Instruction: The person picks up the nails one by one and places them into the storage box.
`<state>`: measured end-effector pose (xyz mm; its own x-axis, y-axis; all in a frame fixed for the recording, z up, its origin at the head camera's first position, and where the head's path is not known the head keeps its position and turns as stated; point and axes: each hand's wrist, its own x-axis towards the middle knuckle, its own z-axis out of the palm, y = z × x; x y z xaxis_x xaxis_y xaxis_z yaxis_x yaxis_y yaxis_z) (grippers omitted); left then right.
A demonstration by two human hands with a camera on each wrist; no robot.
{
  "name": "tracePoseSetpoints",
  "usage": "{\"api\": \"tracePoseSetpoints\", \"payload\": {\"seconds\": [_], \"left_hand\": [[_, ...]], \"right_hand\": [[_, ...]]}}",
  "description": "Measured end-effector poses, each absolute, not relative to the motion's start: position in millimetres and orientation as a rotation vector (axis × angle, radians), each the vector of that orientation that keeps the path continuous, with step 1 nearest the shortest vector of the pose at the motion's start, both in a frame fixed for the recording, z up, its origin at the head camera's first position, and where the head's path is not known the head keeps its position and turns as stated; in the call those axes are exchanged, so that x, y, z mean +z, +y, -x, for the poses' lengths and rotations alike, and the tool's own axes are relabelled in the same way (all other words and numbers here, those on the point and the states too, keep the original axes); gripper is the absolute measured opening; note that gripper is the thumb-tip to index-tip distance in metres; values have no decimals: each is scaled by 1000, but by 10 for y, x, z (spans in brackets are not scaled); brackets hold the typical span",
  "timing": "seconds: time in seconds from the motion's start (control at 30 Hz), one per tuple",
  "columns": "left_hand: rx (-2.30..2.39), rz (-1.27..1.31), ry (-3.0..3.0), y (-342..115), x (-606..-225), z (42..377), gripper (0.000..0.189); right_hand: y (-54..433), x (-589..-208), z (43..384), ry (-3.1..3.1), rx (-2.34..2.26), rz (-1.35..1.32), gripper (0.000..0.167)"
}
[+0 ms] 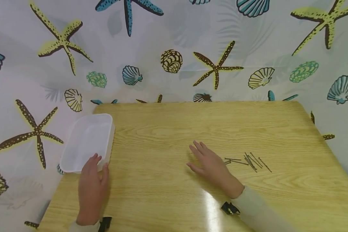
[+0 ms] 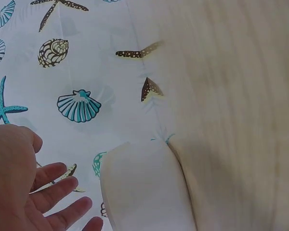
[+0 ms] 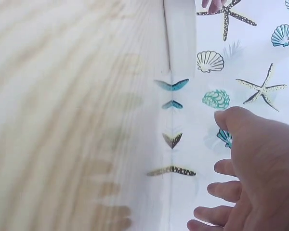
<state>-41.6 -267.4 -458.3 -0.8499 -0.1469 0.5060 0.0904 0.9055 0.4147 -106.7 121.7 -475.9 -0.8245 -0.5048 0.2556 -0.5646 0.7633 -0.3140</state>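
A white plastic tub point(image 1: 88, 138) stands on the left side of the table, with bare floor showing inside. My left hand point(image 1: 91, 187) is at its near right corner, fingertips overlapping the rim in the head view. From the left wrist, the fingers look loosely spread beside the tub wall, gripping nothing. Over the middle of the table my right hand point(image 1: 213, 169) is held with its fingers extended and thumb apart, holding nothing. Just to its right lie several long thin screws point(image 1: 250, 161), some crossing one another, a few partly hidden behind the hand.
The wood-grain table point(image 1: 162, 135) has a far edge against a white cloth point(image 1: 150, 35) printed with starfish and shells, which also hangs at both sides. A dark strap clip shows at each wrist. Light glares off the table's near middle.
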Motion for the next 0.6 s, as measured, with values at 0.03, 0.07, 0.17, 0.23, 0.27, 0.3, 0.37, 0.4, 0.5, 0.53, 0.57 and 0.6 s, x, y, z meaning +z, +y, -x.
{"api": "tracePoseSetpoints", "payload": {"seconds": [0.03, 0.07, 0.17, 0.23, 0.27, 0.3, 0.37, 0.4, 0.5, 0.53, 0.57, 0.6], "left_hand": [[-571, -29, -2486, -2691, -4582, 420, 39], [-556, -22, -2458, -2707, -4582, 425, 37], [-528, -46, -2412, -2762, -4582, 435, 34], [-520, -88, -2411, -2804, -4589, 438, 34], [-518, -112, -2416, -2820, -4587, 437, 34], [-517, -134, -2421, -2841, -4588, 436, 34], [-511, -190, -2434, -2881, -4583, 429, 35], [-504, -225, -2446, -2901, -4578, 424, 35], [-494, -329, -2483, -2950, -4559, 415, 37], [-490, -360, -2495, -2964, -4552, 416, 37], [-487, -384, -2506, -2974, -4545, 415, 38], [-483, -397, -2512, -2986, -4539, 420, 38]], "right_hand": [[1183, -4756, 1072, -2794, 571, -862, 64], [1146, -4751, 1076, -2786, 571, -868, 63], [1019, -4734, 1095, -2762, 544, -897, 60], [933, -4728, 1105, -2742, 511, -921, 58], [890, -4732, 1111, -2729, 482, -933, 57], [848, -4737, 1117, -2715, 458, -944, 56], [761, -4748, 1131, -2687, 410, -967, 53], [716, -4753, 1139, -2672, 397, -981, 53], [580, -4766, 1161, -2647, 388, -1012, 51], [534, -4766, 1166, -2644, 387, -1023, 50], [488, -4763, 1169, -2646, 384, -1034, 50], [443, -4761, 1170, -2651, 379, -1043, 50]]}}
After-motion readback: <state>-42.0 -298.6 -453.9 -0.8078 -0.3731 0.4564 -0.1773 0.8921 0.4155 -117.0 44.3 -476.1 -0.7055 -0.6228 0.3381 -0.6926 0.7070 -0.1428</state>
